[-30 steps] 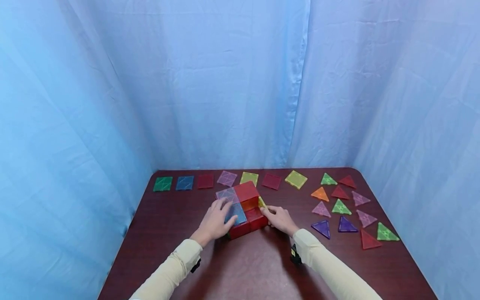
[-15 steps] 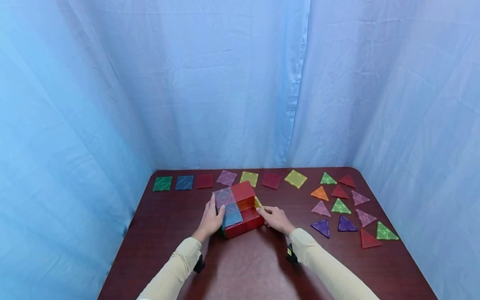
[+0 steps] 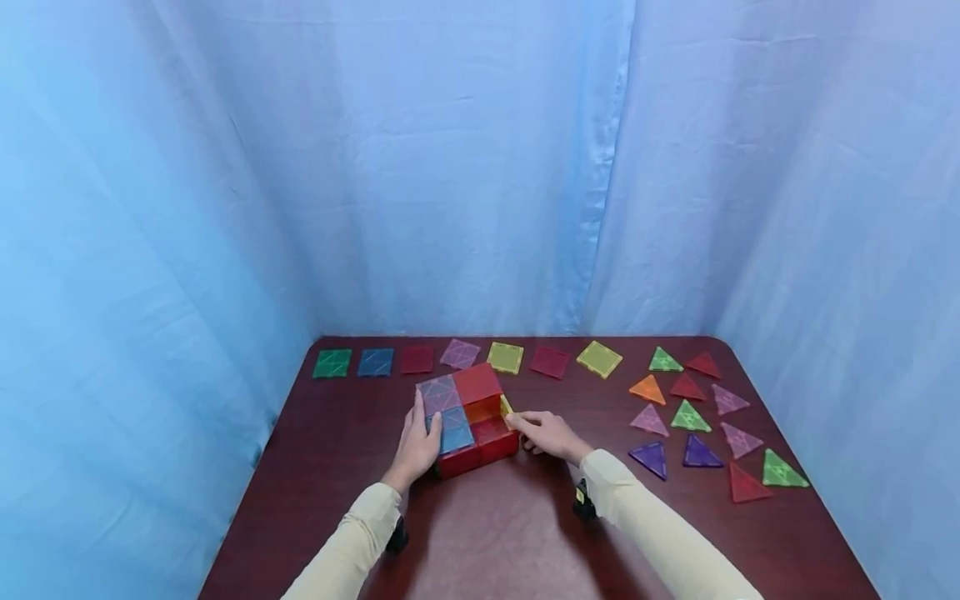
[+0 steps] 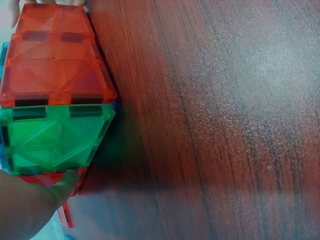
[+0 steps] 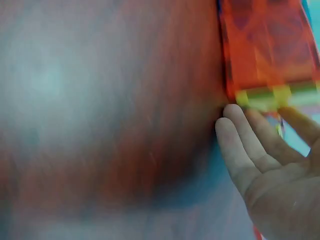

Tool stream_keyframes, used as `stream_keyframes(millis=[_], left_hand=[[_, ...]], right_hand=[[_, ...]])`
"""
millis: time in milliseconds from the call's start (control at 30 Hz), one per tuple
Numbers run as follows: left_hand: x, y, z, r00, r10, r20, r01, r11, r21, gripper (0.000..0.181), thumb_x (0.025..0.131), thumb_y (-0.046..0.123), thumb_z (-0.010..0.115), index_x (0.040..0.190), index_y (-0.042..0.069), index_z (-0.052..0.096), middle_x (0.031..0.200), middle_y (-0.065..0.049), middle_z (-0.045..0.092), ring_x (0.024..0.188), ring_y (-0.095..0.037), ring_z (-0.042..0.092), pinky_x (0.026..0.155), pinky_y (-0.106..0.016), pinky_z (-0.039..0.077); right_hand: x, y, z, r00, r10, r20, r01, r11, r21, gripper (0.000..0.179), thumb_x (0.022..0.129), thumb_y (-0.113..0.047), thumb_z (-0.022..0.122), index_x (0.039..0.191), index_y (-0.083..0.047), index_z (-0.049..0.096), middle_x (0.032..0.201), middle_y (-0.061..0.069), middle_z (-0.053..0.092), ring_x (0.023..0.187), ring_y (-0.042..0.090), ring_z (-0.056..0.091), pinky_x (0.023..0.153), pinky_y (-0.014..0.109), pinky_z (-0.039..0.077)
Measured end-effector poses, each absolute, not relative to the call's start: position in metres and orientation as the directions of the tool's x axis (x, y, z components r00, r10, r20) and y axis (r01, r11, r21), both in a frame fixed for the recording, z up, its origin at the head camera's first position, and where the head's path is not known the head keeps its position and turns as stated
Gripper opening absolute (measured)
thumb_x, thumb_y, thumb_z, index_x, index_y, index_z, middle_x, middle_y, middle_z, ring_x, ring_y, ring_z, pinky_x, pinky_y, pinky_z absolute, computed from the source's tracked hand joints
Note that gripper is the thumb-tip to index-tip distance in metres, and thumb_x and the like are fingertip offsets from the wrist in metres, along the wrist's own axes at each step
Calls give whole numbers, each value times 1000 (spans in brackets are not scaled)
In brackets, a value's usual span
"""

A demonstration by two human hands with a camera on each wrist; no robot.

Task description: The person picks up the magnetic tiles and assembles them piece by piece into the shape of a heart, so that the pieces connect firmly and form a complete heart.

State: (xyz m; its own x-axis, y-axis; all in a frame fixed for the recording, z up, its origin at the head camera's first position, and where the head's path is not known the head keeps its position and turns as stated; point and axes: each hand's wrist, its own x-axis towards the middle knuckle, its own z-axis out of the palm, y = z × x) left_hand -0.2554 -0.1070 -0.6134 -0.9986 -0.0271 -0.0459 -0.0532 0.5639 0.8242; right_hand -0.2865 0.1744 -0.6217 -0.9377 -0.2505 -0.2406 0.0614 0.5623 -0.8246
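Observation:
A box of see-through magnetic tiles stands at mid-table in the head view. A purple tile (image 3: 441, 395), a red tile (image 3: 477, 384) and a blue tile (image 3: 452, 430) lie on its top, and the front right part is uncovered. My left hand (image 3: 415, 450) rests along the box's left side with fingers fairly straight; the left wrist view shows a fingertip just past the green side tile (image 4: 55, 137), by the red front tiles (image 4: 55, 75). With the fingertips of my right hand (image 3: 551, 435), I pinch the yellow square tile (image 3: 506, 407) on the right side.
Several loose square tiles line the table's back edge, from a green one (image 3: 332, 363) to a yellow one (image 3: 599, 358). Several triangle tiles, including a purple triangle (image 3: 702, 451) and an orange triangle (image 3: 647, 388), lie at the right. Blue curtains (image 3: 465, 167) surround the table (image 3: 480, 533).
My left hand has moved off the box's top to its left side. The box has shifted a little left, with my right hand staying at the yellow tile.

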Motion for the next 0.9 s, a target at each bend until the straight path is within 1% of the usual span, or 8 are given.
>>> stream_keyframes(millis=[133, 267, 367, 533, 700, 767, 833, 900], left_hand=[[-256, -108, -613, -999, -25, -44, -51, 566, 823, 72, 108, 34, 44, 165, 13, 6, 162, -27, 25, 147, -46, 32, 118, -62, 29], [-258, -109, -612, -999, -29, -42, -52, 562, 825, 72, 108, 34, 45, 165, 13, 6, 162, -28, 25, 147, -46, 32, 118, -62, 29], [-259, -110, -611, -999, -26, -40, -48, 563, 825, 71, 108, 34, 44, 165, 12, 6, 162, -28, 26, 147, -47, 33, 118, -61, 29], [-259, -108, -614, -999, -10, -53, -50, 567, 822, 72, 109, 36, 43, 165, 14, 5, 161, -29, 26, 146, -48, 33, 117, -62, 31], [-258, -108, -617, -998, -19, -57, -58, 568, 821, 71, 108, 37, 43, 165, 15, 6, 161, -28, 27, 145, -47, 35, 116, -62, 31], [-258, -109, -618, -998, -22, -53, -57, 571, 819, 71, 108, 37, 43, 165, 16, 6, 161, -28, 28, 145, -47, 35, 117, -61, 31], [-258, -110, -618, -998, -24, -53, -57, 576, 815, 72, 108, 38, 43, 165, 16, 6, 161, -27, 28, 146, -46, 35, 117, -60, 32], [-258, -110, -619, -999, -26, -47, -53, 579, 814, 71, 108, 38, 43, 165, 16, 6, 161, -27, 28, 145, -46, 35, 117, -60, 32]], right_hand=[[-313, 198, -610, -972, -175, -156, 4, 655, -756, 54, 101, -51, 55, 137, -12, 64, 119, 13, 72, 101, 30, 71, 88, 43, 57], [-342, 226, -601, -994, -81, -71, -16, 762, -648, 52, 102, -39, 56, 138, -2, 59, 132, 22, 64, 124, 39, 59, 104, 54, 47], [-355, 247, -599, -994, -46, -98, 19, 817, -576, 58, 100, -32, 56, 144, 6, 50, 143, 31, 52, 131, 48, 50, 107, 61, 43], [-360, 275, -612, -977, -23, -210, 73, 896, -439, 79, 97, -37, 59, 154, 8, 28, 157, 36, 27, 142, 55, 31, 112, 69, 32], [-355, 286, -625, -962, -73, -262, 27, 933, -358, 88, 96, -44, 59, 159, 4, 20, 161, 35, 19, 148, 57, 13, 114, 73, 21], [-353, 286, -629, -964, -85, -251, -1, 948, -318, 86, 96, -44, 58, 159, 4, 22, 159, 36, 23, 147, 58, 17, 114, 73, 22], [-353, 284, -632, -974, -81, -212, -17, 958, -286, 80, 97, -42, 58, 156, 4, 29, 154, 37, 33, 142, 58, 29, 112, 71, 27], [-354, 282, -634, -989, -72, -132, -38, 969, -244, 72, 96, -38, 59, 148, 8, 40, 142, 39, 46, 130, 57, 44, 107, 70, 36]])
